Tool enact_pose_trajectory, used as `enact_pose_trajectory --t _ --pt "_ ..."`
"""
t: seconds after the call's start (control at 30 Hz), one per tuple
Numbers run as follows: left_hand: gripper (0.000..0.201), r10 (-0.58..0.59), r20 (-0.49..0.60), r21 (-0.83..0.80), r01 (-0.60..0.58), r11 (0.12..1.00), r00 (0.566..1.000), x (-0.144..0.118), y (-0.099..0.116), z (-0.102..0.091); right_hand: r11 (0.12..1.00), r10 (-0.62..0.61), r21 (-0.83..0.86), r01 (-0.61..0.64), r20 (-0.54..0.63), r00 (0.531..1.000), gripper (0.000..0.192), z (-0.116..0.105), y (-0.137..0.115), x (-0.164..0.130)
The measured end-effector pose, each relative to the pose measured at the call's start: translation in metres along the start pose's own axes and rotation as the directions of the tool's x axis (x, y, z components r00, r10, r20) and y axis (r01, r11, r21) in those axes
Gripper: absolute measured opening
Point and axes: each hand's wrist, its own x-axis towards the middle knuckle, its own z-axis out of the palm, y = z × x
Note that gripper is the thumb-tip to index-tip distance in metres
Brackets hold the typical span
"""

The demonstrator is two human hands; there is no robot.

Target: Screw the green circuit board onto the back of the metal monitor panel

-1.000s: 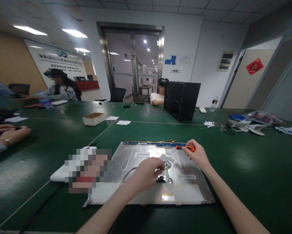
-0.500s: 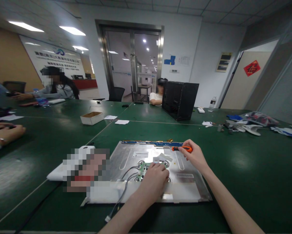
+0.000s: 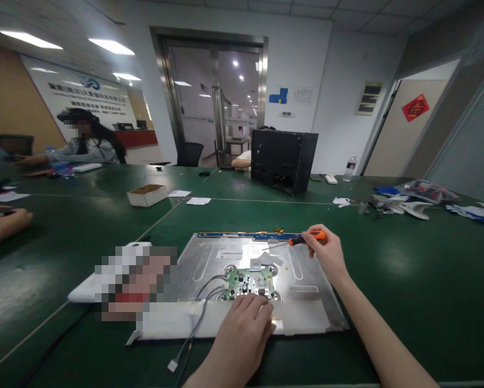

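Head view shows a silver metal panel (image 3: 306,272) lying flat on the green table (image 3: 407,280), with a small green circuit board (image 3: 248,282) sitting on it near its front edge. The left hand (image 3: 244,334) rests palm down at the panel's 6 o'clock edge — fingers loosely spread, grasping nothing, their tips just short of the circuit board. Grey wires (image 3: 203,307) run from the board's 9 o'clock side and trail off the panel toward the viewer. The right hand (image 3: 326,256) sits at about 2 o'clock from the board, closed around an orange-handled screwdriver (image 3: 306,238) whose shaft points toward 9 o'clock — its tip lies over the panel's far edge, near a blue strip (image 3: 242,235). A black computer case (image 3: 284,160) stands well apart at 12 o'clock. Another person's hand (image 3: 3,223) rests at the table's 9 o'clock edge.
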Motion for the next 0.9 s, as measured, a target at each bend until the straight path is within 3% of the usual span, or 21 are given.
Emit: enact_pose_trajectory --t 0.1,0.33,0.53,0.9 --pt "0.029 0.045 0.001 -0.019 -0.045 0.999 0.999 -0.008 0.001 0.006 0.999 -0.043 -0.025 0.042 -0.030 0.999 0.037 0.005 -0.009 0.002" --pt "0.048 0.112 -0.008 0.084 -0.111 0.990 0.994 -0.015 -0.006 0.016 0.881 -0.308 -0.365 0.300 0.037 0.951 0.038 0.033 -0.037 0.001" --pt "0.049 0.093 0.035 0.097 -0.096 0.991 0.995 -0.015 -0.003 0.015 0.887 -0.303 -0.344 0.308 0.070 0.950 0.034 0.050 -0.033 -0.011" --pt "0.046 0.052 0.061 0.074 -0.056 0.996 0.997 -0.014 0.001 0.016 0.885 -0.338 -0.324 0.334 0.045 0.940 0.031 0.048 -0.027 -0.020"
